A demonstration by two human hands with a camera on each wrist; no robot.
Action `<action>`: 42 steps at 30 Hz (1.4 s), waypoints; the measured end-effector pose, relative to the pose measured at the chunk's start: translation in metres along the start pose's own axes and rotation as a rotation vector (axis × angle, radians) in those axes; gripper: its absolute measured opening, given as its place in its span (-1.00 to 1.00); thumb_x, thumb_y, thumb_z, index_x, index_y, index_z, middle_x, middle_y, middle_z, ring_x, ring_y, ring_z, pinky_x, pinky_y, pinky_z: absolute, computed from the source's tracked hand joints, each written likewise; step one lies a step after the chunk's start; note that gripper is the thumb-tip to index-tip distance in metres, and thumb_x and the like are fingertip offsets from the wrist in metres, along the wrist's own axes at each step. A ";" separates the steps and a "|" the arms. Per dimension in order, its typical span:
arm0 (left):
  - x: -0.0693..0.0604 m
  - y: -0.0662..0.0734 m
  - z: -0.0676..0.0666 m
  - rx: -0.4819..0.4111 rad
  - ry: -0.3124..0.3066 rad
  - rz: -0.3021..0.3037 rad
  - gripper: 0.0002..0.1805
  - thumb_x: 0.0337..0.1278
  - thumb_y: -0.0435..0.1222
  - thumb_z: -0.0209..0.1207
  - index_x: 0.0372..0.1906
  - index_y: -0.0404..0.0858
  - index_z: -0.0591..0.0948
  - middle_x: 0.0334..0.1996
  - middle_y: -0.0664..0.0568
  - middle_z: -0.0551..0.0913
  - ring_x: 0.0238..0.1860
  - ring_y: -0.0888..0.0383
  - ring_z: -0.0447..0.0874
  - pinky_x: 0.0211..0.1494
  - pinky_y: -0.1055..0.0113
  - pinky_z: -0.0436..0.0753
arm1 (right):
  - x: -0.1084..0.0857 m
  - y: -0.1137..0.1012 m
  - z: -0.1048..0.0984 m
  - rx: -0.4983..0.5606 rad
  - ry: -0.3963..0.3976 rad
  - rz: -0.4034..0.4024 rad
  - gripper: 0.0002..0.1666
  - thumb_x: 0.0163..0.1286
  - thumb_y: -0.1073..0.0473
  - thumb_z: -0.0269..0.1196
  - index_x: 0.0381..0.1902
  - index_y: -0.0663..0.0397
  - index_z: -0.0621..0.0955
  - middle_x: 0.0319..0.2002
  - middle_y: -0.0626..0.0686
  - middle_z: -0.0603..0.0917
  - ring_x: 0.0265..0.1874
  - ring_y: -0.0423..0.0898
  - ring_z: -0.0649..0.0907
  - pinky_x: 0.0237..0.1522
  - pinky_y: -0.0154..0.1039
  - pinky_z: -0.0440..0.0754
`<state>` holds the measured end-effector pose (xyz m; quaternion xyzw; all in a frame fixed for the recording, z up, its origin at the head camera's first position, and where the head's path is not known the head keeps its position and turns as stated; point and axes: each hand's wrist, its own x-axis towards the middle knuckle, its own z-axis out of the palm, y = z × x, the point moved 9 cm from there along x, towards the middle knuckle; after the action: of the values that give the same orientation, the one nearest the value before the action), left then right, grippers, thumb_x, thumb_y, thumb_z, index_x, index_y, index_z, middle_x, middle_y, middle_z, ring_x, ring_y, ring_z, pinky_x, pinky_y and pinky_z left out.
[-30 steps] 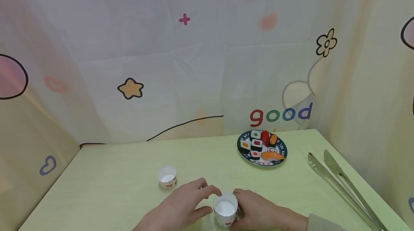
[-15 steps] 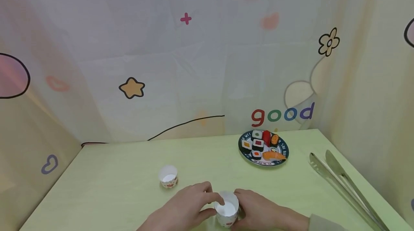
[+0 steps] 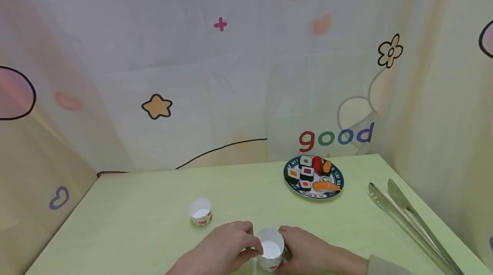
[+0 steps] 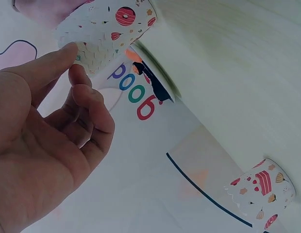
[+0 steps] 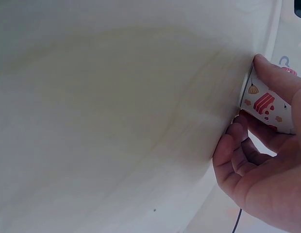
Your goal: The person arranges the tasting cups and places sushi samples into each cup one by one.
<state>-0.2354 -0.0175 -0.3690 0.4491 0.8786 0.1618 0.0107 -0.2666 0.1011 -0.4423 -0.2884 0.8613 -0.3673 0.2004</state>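
Note:
A stack of white paper cups with a red cake print stands at the table's front edge, several wavy rims showing one inside another. My left hand pinches the left side of its rim between thumb and index finger; the other fingers are bent beside it. On the right, my right hand grips the stack low down, thumb and fingers around its wall. Another printed paper cup stands upright behind my left hand, untouched.
A round dark-rimmed plate with toy sushi lies at the back right of the light green table. Metal tongs lie along the right side. A printed curtain hangs behind the table.
My left thumb and index finger have closed from a spread pose onto the stack's rim; the index finger first dipped over the opening. My right hand keeps its grip.

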 end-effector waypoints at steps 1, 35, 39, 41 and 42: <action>0.000 0.001 0.000 0.005 0.009 0.009 -0.90 0.24 -0.29 0.41 -0.20 -0.03 0.83 -0.43 0.34 0.49 -0.42 0.45 0.39 -0.32 0.65 0.39 | 0.000 0.000 0.000 0.002 0.000 0.000 -0.46 0.19 0.08 0.57 0.12 -0.15 0.65 -0.14 -0.29 0.60 -0.20 -0.27 0.56 -0.01 -0.27 0.58; -0.002 0.003 -0.009 0.017 0.081 -0.005 -0.94 0.19 -0.28 0.45 -0.27 -0.03 0.82 -0.42 0.36 0.55 -0.38 0.43 0.42 -0.30 0.60 0.42 | -0.001 0.001 0.002 -0.020 -0.007 0.005 -0.41 0.19 0.07 0.58 0.14 -0.15 0.59 -0.07 -0.31 0.60 -0.14 -0.28 0.57 0.13 -0.22 0.57; -0.002 0.003 -0.009 -0.001 0.085 -0.016 -0.93 0.17 -0.28 0.47 -0.30 -0.02 0.81 -0.42 0.36 0.55 -0.39 0.43 0.42 -0.33 0.59 0.42 | -0.001 0.001 0.002 -0.028 -0.008 -0.001 -0.41 0.19 0.06 0.58 0.15 -0.16 0.59 -0.06 -0.32 0.60 -0.12 -0.30 0.57 0.15 -0.21 0.57; -0.002 0.003 -0.010 -0.004 0.095 -0.016 -0.92 0.16 -0.28 0.48 -0.30 -0.02 0.81 -0.42 0.36 0.55 -0.39 0.44 0.42 -0.34 0.60 0.42 | -0.001 0.001 0.002 -0.030 -0.008 -0.005 -0.41 0.19 0.05 0.58 0.15 -0.16 0.59 -0.06 -0.32 0.60 -0.12 -0.30 0.57 0.16 -0.21 0.57; -0.002 0.003 -0.010 -0.012 0.099 -0.017 -0.92 0.15 -0.28 0.48 -0.29 -0.02 0.81 -0.41 0.36 0.56 -0.38 0.44 0.42 -0.34 0.60 0.42 | -0.001 0.001 0.003 -0.030 -0.008 -0.007 -0.40 0.19 0.05 0.58 0.15 -0.16 0.59 -0.05 -0.32 0.60 -0.12 -0.30 0.58 0.16 -0.20 0.57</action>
<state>-0.2335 -0.0202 -0.3590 0.4331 0.8809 0.1889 -0.0288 -0.2647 0.1011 -0.4448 -0.2959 0.8648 -0.3539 0.1984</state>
